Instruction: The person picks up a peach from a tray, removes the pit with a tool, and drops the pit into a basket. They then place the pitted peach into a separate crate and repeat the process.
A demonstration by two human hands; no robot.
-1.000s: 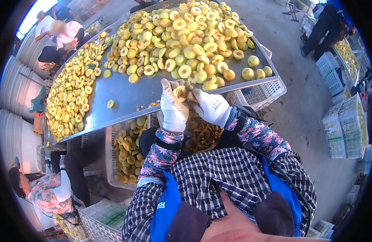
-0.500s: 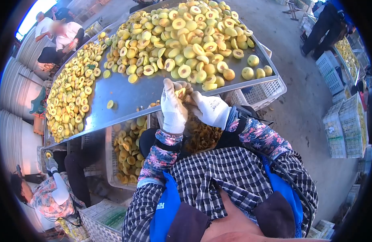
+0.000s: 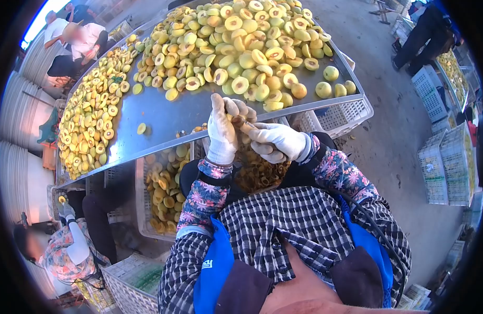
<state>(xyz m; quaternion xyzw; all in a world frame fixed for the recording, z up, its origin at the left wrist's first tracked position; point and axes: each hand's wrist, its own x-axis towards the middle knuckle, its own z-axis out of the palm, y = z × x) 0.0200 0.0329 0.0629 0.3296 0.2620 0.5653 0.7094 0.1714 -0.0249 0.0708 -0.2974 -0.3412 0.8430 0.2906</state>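
Note:
My left hand [image 3: 222, 128], in a white work glove with dirty fingertips, is curled at the tray's front edge around an apricot half [image 3: 236, 120], mostly hidden by the fingers. Facing it, my gloved right hand [image 3: 278, 140] is closed on a small tan tool [image 3: 246, 127] whose tip points into the fruit; its exact kind cannot be made out. Beyond both hands, halved yellow-green apricots [image 3: 233, 57] are heaped on the metal tray table [image 3: 163, 118]. Below them, brownish fruit pieces [image 3: 257, 175] lie between my knees.
A crate of apricot halves [image 3: 165, 193] stands under the tray at left. White plastic crates [image 3: 341, 115] sit beneath the right corner, and others [image 3: 445, 165] stand farther right. A co-worker [image 3: 68, 246] sits at lower left; other people are at upper left and upper right.
My right hand has turned, its fingers now curled under the tool. My left hand has shifted slightly left, and less yellow fruit shows between its fingers.

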